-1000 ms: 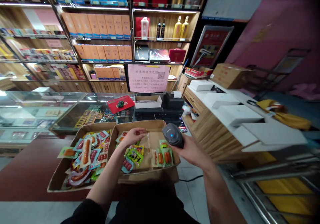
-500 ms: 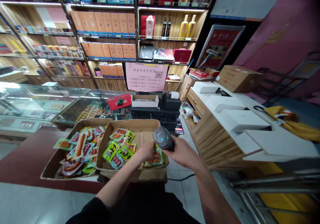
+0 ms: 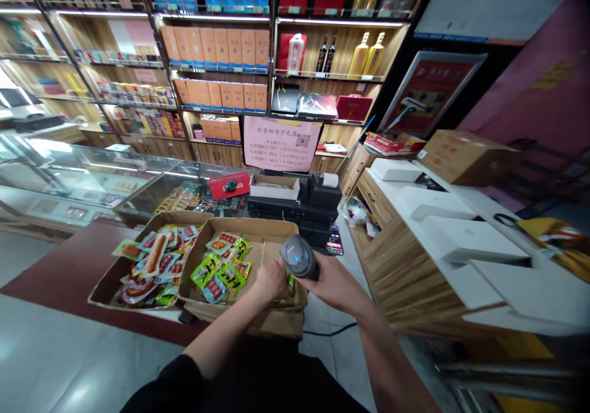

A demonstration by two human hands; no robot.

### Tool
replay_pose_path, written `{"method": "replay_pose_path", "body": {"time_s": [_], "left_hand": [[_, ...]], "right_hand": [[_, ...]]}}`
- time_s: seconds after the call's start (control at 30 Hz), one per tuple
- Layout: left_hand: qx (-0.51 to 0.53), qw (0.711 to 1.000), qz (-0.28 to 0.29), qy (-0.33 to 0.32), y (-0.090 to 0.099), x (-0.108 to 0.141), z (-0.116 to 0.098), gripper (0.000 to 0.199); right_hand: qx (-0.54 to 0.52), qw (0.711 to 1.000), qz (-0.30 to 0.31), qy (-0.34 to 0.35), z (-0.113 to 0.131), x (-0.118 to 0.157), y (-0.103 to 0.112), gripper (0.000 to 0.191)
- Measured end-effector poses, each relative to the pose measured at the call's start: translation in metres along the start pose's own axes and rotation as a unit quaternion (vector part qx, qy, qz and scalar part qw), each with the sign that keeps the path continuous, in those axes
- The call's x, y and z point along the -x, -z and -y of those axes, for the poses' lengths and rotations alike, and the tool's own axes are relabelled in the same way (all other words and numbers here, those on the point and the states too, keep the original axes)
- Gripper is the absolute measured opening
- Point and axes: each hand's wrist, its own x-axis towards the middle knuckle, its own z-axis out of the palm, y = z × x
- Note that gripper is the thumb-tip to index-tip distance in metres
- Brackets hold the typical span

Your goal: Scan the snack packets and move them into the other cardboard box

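Observation:
My right hand (image 3: 338, 284) is wrapped around the handle of a dark grey barcode scanner (image 3: 298, 257), its head tilted over the right part of an open cardboard box (image 3: 276, 232). Beside the scanner, inside that box, my left hand (image 3: 271, 281) is closed; its fingertips and whatever they hold are hidden. A sliver of green packaging (image 3: 290, 279) shows between the hand and the scanner. Several small snack packets (image 3: 232, 278), green and pale blue, lie in the box's left half. A second cardboard box (image 3: 99, 290) to the left holds packaged sausages (image 3: 155, 255).
Behind the boxes stand a monitor (image 3: 281, 142) with a pink notice, a white tray (image 3: 274, 187) and a receipt printer (image 3: 326, 188). A phone (image 3: 334, 241) lies right of the scanner. Glass display counters (image 3: 69, 161) run left; a white-topped cabinet (image 3: 428, 235) stands right.
The left hand's fingers have curled in, and the hand covers the packets at the box's right end more. The scanner has barely moved. The view has swung slightly left.

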Motion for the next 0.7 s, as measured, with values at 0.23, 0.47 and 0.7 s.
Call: {"method": "replay_pose_path", "body": {"time_s": [0.23,0.47,0.7], "left_hand": [[0.052,0.985,-0.085,0.139,0.041,0.011,0.074,0.026],[0.436,0.885,-0.155,0.059,0.063,0.029,0.129,0.041],[0.601,0.778,-0.173,0.059,0.079,0.041,0.131,0.059]], "right_hand": [[0.01,1.0,-0.003,-0.001,-0.005,-0.005,-0.003,0.024],[-0.007,1.0,0.018,0.015,0.007,-0.008,-0.013,0.03],[-0.031,0.998,0.051,0.033,0.029,-0.012,-0.026,0.032]]}}
